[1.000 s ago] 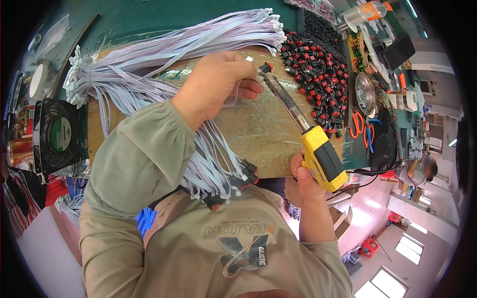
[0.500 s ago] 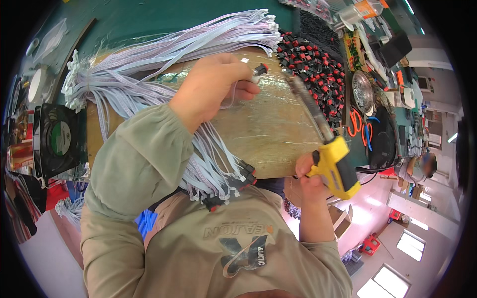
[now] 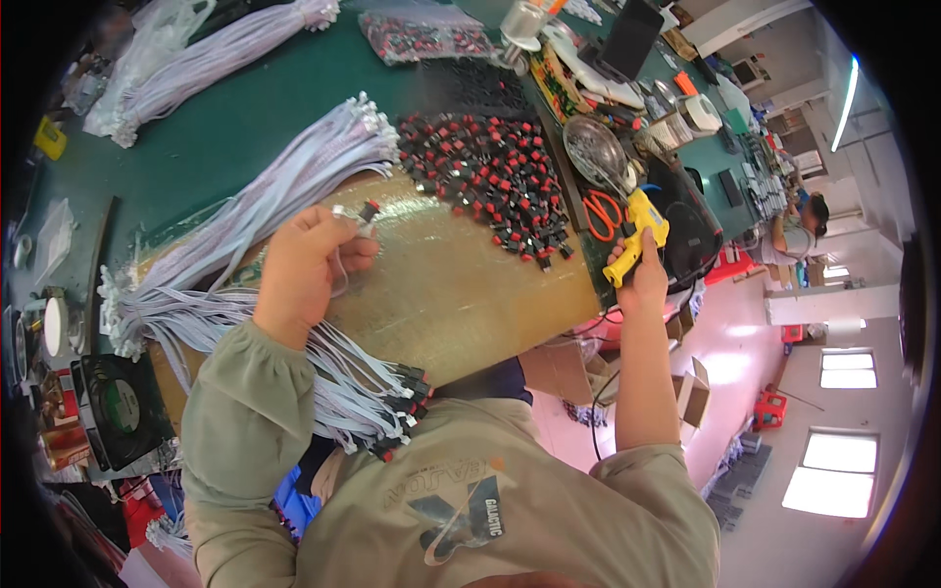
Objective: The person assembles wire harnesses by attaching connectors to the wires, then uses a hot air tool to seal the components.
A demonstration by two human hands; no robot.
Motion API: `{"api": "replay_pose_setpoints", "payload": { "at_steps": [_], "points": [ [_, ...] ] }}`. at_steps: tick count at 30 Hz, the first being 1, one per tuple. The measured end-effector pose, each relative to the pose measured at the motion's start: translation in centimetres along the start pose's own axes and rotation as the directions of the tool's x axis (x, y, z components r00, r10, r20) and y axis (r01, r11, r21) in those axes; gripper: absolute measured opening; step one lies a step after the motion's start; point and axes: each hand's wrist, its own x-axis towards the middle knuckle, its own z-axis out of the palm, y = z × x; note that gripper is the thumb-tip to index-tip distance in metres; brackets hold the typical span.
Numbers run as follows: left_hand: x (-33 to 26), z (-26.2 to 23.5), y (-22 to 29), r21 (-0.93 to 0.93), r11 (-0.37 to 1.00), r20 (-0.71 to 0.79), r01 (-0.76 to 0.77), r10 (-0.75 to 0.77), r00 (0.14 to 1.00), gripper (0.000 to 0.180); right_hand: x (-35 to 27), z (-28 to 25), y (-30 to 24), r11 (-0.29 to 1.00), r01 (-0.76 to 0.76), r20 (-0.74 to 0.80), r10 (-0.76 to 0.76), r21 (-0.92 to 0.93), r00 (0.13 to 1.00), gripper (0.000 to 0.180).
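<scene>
Green desk (image 3: 225, 127), pretty busy: left grip (image 3: 304, 260) pinching a little wired switch (image 3: 370, 210) over the brown board (image 3: 461, 304), probably light, stiff, best held by the sides; right grip (image 3: 645, 279) wrapped round the yellow soldering gun (image 3: 642, 218)

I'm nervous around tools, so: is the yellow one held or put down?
Held: the right hand is wrapped around the yellow tool. Whether it is switched on, I cannot tell.

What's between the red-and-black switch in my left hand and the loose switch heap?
In the head view, only bare brown board separates the switch in the left hand from the switch heap.
</scene>
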Motion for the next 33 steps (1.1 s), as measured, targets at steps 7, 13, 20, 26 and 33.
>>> {"api": "replay_pose_setpoints", "payload": {
  "at_steps": [7, 13, 20, 26, 33],
  "points": [
    [0.0, 0.1, -0.7, -0.068, 0.996, 0.048, -0.058, 0.061, 0.997, 0.012, 1.3, -1.4, -3.1, 0.638, -0.071, -0.036, 0.067, -0.766, 0.997, 0.050],
    [-0.2, 0.2, -0.6, -0.027, 0.997, 0.097, -0.067, 0.069, 0.993, 0.012, -2.0, 0.1, -3.2, -0.089, 0.244, 0.253, -0.537, -0.966, 0.805, 0.051],
    [-0.2, -0.2, -1.0, 0.050, 0.999, 0.169, -0.017, 0.008, 0.986, 0.011, -10.1, 10.8, 1.4, 0.572, 0.672, 0.726, -0.181, -0.470, 0.663, 0.026],
    [-1.0, 0.1, 0.4, 0.110, 0.991, 0.195, -0.079, 0.056, 0.979, 0.013, -12.9, 17.7, 3.8, 0.655, 0.702, 0.897, -0.080, -0.281, 0.434, 0.031],
    [-0.9, 0.1, -0.1, 0.065, 0.993, 0.244, -0.102, 0.083, 0.966, 0.017, -12.4, 18.4, 4.2, 0.759, 0.530, 0.855, 0.064, -0.377, 0.515, 0.028]
  ]
}}
